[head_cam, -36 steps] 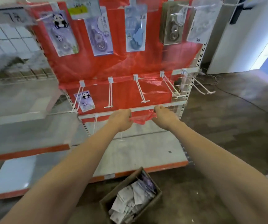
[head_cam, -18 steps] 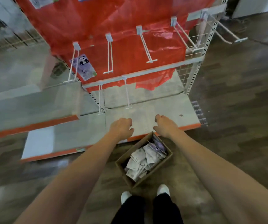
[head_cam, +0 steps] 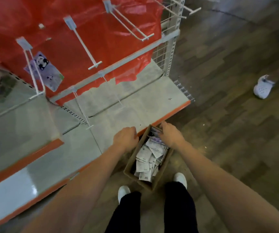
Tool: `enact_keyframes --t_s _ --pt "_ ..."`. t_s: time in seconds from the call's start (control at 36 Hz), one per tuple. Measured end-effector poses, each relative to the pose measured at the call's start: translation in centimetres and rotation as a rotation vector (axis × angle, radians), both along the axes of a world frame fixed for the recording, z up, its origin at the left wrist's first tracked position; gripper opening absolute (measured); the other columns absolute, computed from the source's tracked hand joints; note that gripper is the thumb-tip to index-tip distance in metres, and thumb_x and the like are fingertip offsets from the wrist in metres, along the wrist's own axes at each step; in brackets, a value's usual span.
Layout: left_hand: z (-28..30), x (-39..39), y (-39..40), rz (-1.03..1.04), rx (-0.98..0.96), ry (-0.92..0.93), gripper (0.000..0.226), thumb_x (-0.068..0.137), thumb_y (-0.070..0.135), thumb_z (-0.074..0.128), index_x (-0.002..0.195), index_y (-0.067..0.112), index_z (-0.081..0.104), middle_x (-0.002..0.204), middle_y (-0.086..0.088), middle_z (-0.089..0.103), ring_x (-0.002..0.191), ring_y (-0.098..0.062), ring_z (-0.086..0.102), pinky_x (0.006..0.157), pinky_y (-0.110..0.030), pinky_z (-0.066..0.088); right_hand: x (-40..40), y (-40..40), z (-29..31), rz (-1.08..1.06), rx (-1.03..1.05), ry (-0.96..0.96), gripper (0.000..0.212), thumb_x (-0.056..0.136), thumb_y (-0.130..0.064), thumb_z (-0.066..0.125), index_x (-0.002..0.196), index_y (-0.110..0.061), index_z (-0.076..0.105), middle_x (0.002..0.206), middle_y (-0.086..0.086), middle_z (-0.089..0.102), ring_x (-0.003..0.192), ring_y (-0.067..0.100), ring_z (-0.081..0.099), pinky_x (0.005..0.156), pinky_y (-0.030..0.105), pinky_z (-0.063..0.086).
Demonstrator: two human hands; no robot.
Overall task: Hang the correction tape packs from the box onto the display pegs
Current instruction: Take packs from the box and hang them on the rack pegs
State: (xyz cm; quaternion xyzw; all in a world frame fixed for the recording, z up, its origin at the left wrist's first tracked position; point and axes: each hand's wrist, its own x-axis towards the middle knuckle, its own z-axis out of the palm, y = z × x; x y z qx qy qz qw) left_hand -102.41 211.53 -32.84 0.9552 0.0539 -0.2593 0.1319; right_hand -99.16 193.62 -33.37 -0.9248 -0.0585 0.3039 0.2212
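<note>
A brown cardboard box stands on the floor against the shelf's orange edge, holding several white and purple correction tape packs. My left hand is at the box's far left rim with curled fingers; whether it grips the rim is hidden. My right hand curls over the far right corner, above the packs, and its fingertips are hidden. White display pegs stick out of the rack above. One panda pack hangs on the left peg.
A red plastic sheet covers the rack behind the pegs. The grey base shelf lies below, with two thin lower pegs over it. My white shoes flank the box. Another person's white shoes stand at the right.
Both hands let go of the red sheet and came down from the rail to the box on the floor. The view tilted down, and the upper row of hung packs left the frame.
</note>
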Motion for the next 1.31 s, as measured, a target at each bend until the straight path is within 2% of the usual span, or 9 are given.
enact_keyframes --t_s 0.11,0.19,0.28,0.36,0.56,0.75,1.03,1.14,1.31 --pt "-3.6 -1.8 1.2 -0.057 -0.017 0.045 0.028 0.094 0.032 0.047 0.113 0.013 0.057 0.116 -0.010 0.060 0.106 -0.029 0.056 0.083 -0.035 0.045 -3.9 1.1 -4.7 -0.098 0.008 0.089 0.044 0.097 -0.021 0.050 0.136 -0.005 0.041 0.138 0.016 0.046 0.122 0.033 0.048 0.095 0.037 0.043" --pt "-7.5 -3.5 1.5 -0.069 -0.021 0.094 0.026 0.094 0.034 0.046 0.104 0.013 0.057 0.110 -0.010 0.062 0.103 -0.030 0.057 0.085 -0.039 0.049 -6.5 1.4 -8.6 -0.144 0.006 0.170 0.039 0.098 -0.020 0.049 0.134 -0.007 0.042 0.135 0.014 0.047 0.118 0.032 0.049 0.089 0.036 0.042" --pt "-12.6 -4.8 1.7 -0.089 -0.026 0.149 0.020 0.093 0.029 0.047 0.098 0.010 0.054 0.107 -0.010 0.060 0.100 -0.031 0.059 0.076 -0.036 0.048 -8.1 1.7 -13.7 -0.162 0.006 0.211 0.034 0.098 -0.019 0.049 0.128 -0.006 0.043 0.129 0.015 0.049 0.113 0.032 0.052 0.087 0.038 0.046" --pt "-18.1 -5.2 1.5 -0.144 -0.030 0.169 0.023 0.094 0.027 0.046 0.103 0.008 0.055 0.108 -0.011 0.059 0.099 -0.031 0.059 0.072 -0.035 0.046 -9.2 1.9 -19.4 -0.204 0.012 0.212 0.035 0.097 -0.020 0.050 0.128 -0.005 0.044 0.129 0.016 0.050 0.115 0.033 0.051 0.092 0.038 0.046" --pt "-33.0 -4.8 0.6 -0.153 -0.090 0.144 0.035 0.093 0.031 0.052 0.121 0.011 0.055 0.121 -0.010 0.060 0.109 -0.028 0.057 0.088 -0.040 0.050 -10.7 1.9 -32.9 -0.293 -0.013 0.167 0.036 0.096 -0.020 0.052 0.128 -0.004 0.044 0.129 0.017 0.049 0.117 0.033 0.050 0.096 0.040 0.045" --pt "-42.6 -2.4 -0.2 -0.162 -0.150 0.025 0.028 0.092 0.030 0.051 0.113 0.012 0.056 0.114 -0.010 0.061 0.104 -0.027 0.056 0.079 -0.035 0.046 -8.9 1.7 -41.6 -0.263 -0.094 0.030 0.037 0.098 -0.022 0.050 0.130 -0.005 0.044 0.133 0.016 0.048 0.118 0.033 0.050 0.091 0.039 0.044" --pt "-50.2 0.0 -2.0 -0.208 -0.152 -0.157 0.023 0.092 0.026 0.055 0.110 0.013 0.058 0.110 -0.007 0.062 0.099 -0.023 0.059 0.081 -0.035 0.049 -6.7 0.8 -49.4 -0.300 -0.111 -0.209 0.034 0.097 -0.019 0.050 0.128 -0.008 0.045 0.132 0.012 0.048 0.115 0.030 0.051 0.087 0.037 0.043" --pt "-51.1 -1.3 -1.4 -0.219 -0.131 -0.122 0.025 0.092 0.027 0.052 0.112 0.013 0.056 0.113 -0.008 0.061 0.099 -0.024 0.058 0.077 -0.035 0.048 -7.9 1.2 -50.9 -0.281 -0.165 -0.198 0.035 0.098 -0.018 0.046 0.131 -0.008 0.043 0.135 0.012 0.045 0.116 0.032 0.050 0.088 0.040 0.046" --pt "-51.5 -2.1 -0.8 -0.254 -0.033 -0.029 0.031 0.092 0.029 0.055 0.118 0.012 0.054 0.120 -0.009 0.058 0.108 -0.025 0.056 0.084 -0.036 0.047 -8.1 1.3 -49.6 -0.312 -0.152 -0.219 0.036 0.098 -0.018 0.045 0.132 -0.010 0.043 0.136 0.011 0.046 0.118 0.030 0.050 0.089 0.041 0.047"
